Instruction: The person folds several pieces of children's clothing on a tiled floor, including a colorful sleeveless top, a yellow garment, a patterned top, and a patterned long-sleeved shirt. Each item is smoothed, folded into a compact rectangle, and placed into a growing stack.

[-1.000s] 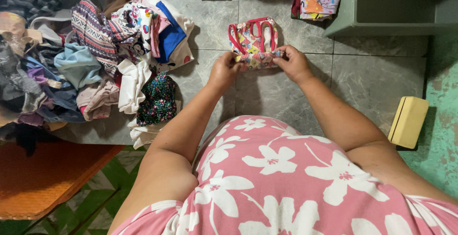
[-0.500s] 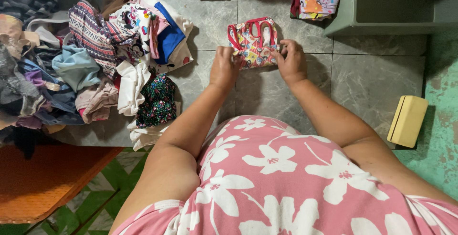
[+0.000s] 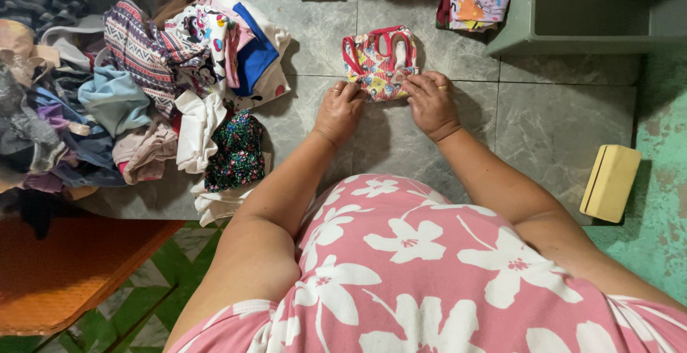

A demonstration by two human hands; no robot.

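Grey tiled counter [image 3: 429, 152] carries a small folded patterned garment [image 3: 378, 58], straps pointing away, both hands' [image 3: 339, 109] [image 3: 431, 102] fingers pinching its near edge, green tub [image 3: 512, 23] nearby.

Near edge of the small patterned garment [image 3: 378, 59] under both hands' fingertips.
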